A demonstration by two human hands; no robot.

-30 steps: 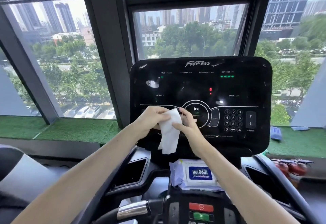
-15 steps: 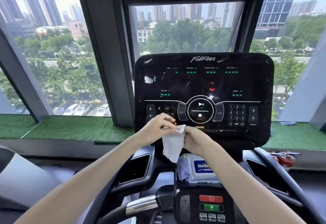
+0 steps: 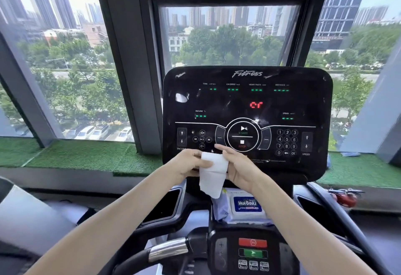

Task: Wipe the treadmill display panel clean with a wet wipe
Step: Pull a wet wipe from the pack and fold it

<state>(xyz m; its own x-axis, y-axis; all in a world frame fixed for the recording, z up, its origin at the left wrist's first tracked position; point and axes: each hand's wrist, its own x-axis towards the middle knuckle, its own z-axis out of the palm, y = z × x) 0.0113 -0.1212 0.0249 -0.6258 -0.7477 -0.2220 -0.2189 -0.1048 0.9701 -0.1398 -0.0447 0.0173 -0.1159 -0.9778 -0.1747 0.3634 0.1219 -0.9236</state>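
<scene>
Below the black display panel (image 3: 247, 105), at its lower edge, both hands hold a white wet wipe (image 3: 213, 174) — the left hand (image 3: 188, 165) pinches its upper left part, fingers curled, and the right hand (image 3: 237, 167) grips its right edge. Its lower end hangs loose above a wipes pack (image 3: 246, 206) lying on the console. Green and red readouts glow on the panel.

Two hands are showing, left hand (image 3: 186, 164) and right hand (image 3: 241, 171), plus one wet wipe (image 3: 213, 174), one display panel (image 3: 227, 105) far, one wipes pack (image 3: 247, 206) near.
</scene>
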